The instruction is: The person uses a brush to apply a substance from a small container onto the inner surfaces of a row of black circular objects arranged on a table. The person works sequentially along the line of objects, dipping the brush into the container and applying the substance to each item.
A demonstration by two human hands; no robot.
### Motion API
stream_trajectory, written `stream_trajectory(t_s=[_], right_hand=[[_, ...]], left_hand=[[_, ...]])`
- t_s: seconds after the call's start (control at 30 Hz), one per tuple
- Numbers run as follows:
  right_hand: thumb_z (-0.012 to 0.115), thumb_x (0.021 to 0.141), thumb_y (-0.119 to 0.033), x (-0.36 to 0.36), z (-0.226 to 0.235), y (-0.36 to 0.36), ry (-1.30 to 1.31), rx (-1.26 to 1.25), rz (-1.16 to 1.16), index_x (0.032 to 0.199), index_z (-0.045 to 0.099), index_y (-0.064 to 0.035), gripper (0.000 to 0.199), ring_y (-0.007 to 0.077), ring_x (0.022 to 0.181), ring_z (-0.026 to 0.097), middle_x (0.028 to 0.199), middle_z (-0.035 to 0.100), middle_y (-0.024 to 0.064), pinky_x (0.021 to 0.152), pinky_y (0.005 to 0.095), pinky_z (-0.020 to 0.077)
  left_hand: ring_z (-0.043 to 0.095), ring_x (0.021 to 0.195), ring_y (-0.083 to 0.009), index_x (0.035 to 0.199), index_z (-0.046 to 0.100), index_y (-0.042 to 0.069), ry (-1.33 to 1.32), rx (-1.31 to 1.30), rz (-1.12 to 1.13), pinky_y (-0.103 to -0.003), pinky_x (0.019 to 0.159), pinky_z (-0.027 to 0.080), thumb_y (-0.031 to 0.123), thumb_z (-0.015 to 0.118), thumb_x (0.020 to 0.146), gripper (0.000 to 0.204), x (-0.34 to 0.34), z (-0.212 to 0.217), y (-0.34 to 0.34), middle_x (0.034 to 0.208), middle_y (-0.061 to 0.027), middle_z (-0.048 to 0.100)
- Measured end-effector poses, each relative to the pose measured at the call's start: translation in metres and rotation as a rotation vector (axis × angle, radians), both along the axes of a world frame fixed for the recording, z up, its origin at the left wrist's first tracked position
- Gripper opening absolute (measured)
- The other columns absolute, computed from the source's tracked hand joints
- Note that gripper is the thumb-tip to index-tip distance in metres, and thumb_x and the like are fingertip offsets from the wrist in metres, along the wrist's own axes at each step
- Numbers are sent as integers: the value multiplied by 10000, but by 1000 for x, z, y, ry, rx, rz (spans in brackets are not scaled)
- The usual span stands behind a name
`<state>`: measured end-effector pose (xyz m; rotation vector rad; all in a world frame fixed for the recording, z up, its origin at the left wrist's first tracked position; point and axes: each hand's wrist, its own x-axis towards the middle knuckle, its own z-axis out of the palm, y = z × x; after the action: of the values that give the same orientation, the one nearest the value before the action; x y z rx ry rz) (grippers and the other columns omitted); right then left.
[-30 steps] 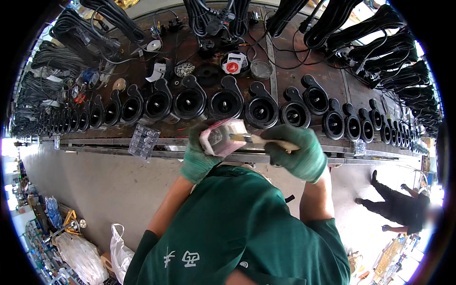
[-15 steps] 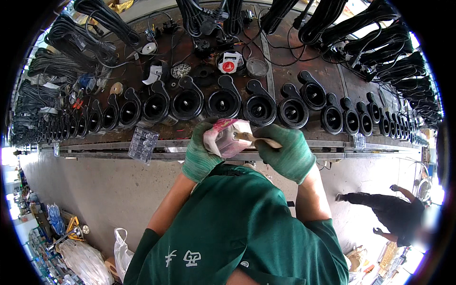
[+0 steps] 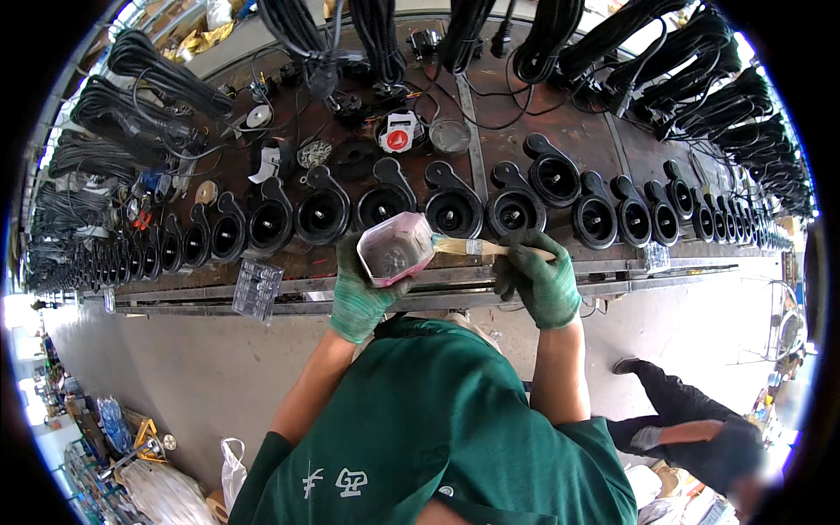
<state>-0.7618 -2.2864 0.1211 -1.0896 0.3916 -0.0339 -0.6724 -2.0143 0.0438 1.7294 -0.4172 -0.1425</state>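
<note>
My left hand (image 3: 360, 293), in a green knit glove, grips a small pinkish plastic tub (image 3: 395, 251) tilted so that its greyish inside shows. In my right hand (image 3: 540, 278), gloved alike, is a paintbrush (image 3: 477, 248) held by its wooden handle. Its bristles point left, at the tub's right rim; whether they touch it I cannot tell. Just beyond both hands stands a row of round black housings, each with a stubby arm and a metal shaft in its middle; the nearest housing (image 3: 514, 213) is close to the brush.
Bundles of black cable (image 3: 376, 39) hang along the far side of the brown workbench (image 3: 490, 105). A roll with a red-and-white label (image 3: 400, 133) lies behind the housings. A clear blister tray (image 3: 257, 290) hangs at the bench's front edge. Another person (image 3: 691, 429) is at the lower right.
The brush has come out of the tub to its right rim. My left hand has tipped the tub so its inside shows. The person at the right has moved lower in view.
</note>
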Motion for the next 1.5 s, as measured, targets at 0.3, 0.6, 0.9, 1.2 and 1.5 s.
stream_trajectory(t_s=[0.3,0.6,0.9,1.2,1.5], right_hand=[[652,950,-153,-9,-54,-67,15,202,-246,1075,660,-5,193,158,590,610,767,664,82,500,274,458],[687,928,-122,27,-55,-114,355,-509,-28,1096,695,-1,207,131,525,584,734,674,77,465,276,474],[719,949,-221,93,-81,-115,195,-807,348,1017,704,-28,205,97,662,543,762,685,17,626,251,467],[658,941,-286,101,-70,-119,152,-1309,828,1182,639,-80,318,352,937,709,972,726,188,817,414,544],[690,881,-207,90,-61,-157,-320,-1419,694,1026,713,-72,200,361,949,680,1045,713,168,837,417,544]], left_hand=[[595,1212,-239,1407,378,61,165,-240,-45,-395,1023,527,-35,880,678,891,2,19,-33,1355,-118,556],[601,1209,-222,1446,447,47,136,-140,66,-367,1028,510,165,899,738,849,-10,3,-10,1358,-87,584],[579,1261,-261,1445,366,57,101,-143,97,-410,1071,508,-90,831,682,906,-24,1,1,1408,-127,532],[569,1273,-270,1469,356,73,71,-131,140,-418,1068,501,70,879,730,905,-39,-6,1,1410,-119,530],[572,1252,-255,1464,397,43,69,-145,199,-403,1067,485,129,884,738,878,-54,3,-36,1384,-116,549]])
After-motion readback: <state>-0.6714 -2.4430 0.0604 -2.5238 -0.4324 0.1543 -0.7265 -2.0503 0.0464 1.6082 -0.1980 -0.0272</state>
